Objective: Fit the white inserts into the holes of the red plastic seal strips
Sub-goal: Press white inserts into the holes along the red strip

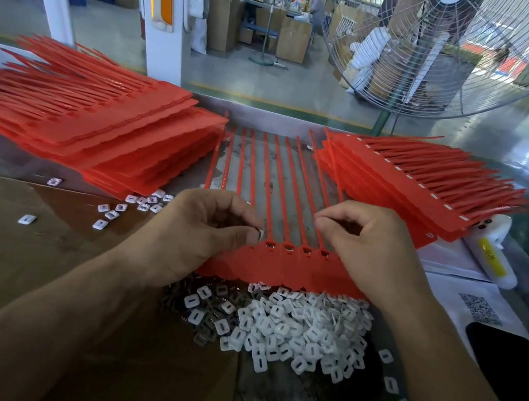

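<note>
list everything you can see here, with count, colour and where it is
seal strip sheet: one, red, centre, under both hands
stacks of strips: two, red, far left and far right
loose inserts: a heap, too many to count, white, near edge below the sheet
scattered inserts: about a dozen, white, on brown cardboard at left
bottle: one, white with yellow label, right
floor fan: one, grey, behind table
left hand: pinches one white insert
right hand: fingers curled over the sheet

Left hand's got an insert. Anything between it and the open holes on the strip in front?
Nothing visible. The left hand pinches a white insert right beside the row of open holes; the right hand sits at the row's other end.
</note>
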The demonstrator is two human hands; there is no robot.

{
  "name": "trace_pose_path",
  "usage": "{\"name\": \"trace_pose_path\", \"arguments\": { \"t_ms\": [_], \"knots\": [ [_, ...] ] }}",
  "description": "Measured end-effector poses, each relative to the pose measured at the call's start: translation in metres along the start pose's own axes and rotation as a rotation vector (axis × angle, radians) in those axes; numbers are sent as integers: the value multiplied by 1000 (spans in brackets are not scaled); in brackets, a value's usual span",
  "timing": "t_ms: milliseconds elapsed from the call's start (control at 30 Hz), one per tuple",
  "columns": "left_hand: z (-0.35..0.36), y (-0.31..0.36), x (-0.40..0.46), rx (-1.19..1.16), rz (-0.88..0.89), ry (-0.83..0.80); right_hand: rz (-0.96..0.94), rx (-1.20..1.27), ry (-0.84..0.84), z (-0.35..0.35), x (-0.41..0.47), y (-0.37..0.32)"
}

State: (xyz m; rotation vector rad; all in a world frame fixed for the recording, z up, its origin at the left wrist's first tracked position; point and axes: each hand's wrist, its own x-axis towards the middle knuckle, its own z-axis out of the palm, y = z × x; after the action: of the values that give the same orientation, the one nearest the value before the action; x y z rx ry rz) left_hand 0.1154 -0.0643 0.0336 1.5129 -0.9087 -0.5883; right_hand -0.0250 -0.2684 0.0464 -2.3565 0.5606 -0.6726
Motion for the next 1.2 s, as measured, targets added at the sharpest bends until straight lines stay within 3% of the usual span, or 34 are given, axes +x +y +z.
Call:
{"name": "trace_pose_path", "arguments": {
  "t_ms": [167,533,700,933,1200],
  "knots": [
    [2,1,-1,-134,-35,49,-197,274,-101,21,-15,-26],
    [2,-1,-1,-49,-13,25,-313,-33,-104,30,-18,-37],
    [3,-2,0,-51,-28,23,-295,25,-132,28,-19,-37],
    [6,-4,1,-124,-39,53,-161,221,-178,35,-22,-36],
    [2,-8,0,-16,30,25,191,-36,75,-6,3,7]
  ]
}}
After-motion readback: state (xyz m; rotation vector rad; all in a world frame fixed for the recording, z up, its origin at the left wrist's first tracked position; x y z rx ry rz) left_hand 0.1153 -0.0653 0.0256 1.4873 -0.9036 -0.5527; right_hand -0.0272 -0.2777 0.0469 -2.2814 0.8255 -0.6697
